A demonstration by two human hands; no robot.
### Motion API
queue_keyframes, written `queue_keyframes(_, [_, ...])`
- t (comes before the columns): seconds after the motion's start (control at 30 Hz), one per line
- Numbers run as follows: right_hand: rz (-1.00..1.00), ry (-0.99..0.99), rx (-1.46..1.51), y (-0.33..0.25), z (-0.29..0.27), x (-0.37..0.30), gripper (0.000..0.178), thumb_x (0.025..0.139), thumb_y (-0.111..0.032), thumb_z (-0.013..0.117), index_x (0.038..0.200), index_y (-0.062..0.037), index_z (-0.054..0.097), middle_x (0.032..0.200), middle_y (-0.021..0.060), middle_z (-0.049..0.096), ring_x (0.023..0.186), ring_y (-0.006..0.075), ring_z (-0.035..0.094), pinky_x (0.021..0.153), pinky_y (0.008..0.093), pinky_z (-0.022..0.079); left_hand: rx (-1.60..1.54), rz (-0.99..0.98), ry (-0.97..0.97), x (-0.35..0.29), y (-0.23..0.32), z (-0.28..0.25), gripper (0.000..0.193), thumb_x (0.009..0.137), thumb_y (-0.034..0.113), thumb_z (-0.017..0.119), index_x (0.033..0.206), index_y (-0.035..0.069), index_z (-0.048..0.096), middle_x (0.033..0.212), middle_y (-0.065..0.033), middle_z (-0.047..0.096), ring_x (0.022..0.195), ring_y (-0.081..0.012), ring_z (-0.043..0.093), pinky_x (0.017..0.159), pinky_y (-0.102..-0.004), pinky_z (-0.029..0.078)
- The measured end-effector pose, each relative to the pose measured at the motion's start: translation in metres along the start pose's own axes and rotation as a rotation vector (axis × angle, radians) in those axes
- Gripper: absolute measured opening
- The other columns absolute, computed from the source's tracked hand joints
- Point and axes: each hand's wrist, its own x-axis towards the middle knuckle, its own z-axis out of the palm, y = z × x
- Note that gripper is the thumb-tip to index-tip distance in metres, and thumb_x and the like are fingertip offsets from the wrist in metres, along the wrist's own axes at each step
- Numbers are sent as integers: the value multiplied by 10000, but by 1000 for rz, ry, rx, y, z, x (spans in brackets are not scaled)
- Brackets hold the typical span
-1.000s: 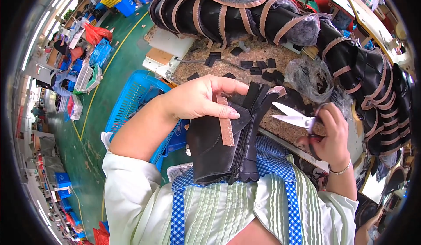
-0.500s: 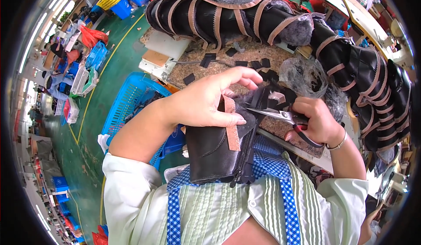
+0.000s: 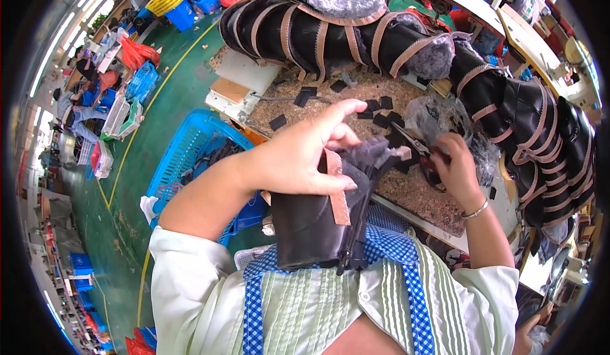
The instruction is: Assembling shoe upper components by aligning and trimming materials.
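Note:
My left hand [image 3: 289, 151] grips the top of a black boot shaft [image 3: 305, 228], thumb in front and fingers curled behind it. A grey fuzzy lining shows at its opening. A tan zigzag-edged strip [image 3: 338, 202] lies along the shaft under my thumb, and a black zipper [image 3: 353, 228] runs down its right side. Right of the boot, my right hand [image 3: 459, 170] is closed at the dark handles of a pair of scissors [image 3: 416, 142], low over the worktop. Their blades point away and to the left, over small black pieces [image 3: 383, 120].
More black boot shafts with tan strips [image 3: 305, 34] line the worktop's far and right sides. Crumpled clear plastic [image 3: 432, 113] lies beyond the scissors. A blue basket [image 3: 181, 145] stands left of the speckled worktop [image 3: 279, 88]. A green floor [image 3: 136, 183] stretches further left.
My right hand has carried the scissors away from the boot, rightward and down toward the worktop. My left hand keeps its hold on the boot shaft.

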Motion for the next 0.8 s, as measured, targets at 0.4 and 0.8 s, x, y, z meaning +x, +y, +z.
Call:
queue_keyframes(0.4, [-114,-513,684,-153,-70,108,488,814,-116,725,1267,-25,569,900,2,673,793,55,548,741,233,472,-266,447,1031,-15,-22,-27,286,913,49,502,1195,4,502,1197,-134,572,1130,-220,546,950,-339,427])
queue_keyframes(0.8, [-179,394,151,-45,113,320,359,875,-346,613,1054,-35,611,963,244,632,966,409,591,855,459,459,256,-416,1575,-248,-243,-42,114,836,70,647,932,48,590,847,-32,616,794,-122,580,729,-273,481])
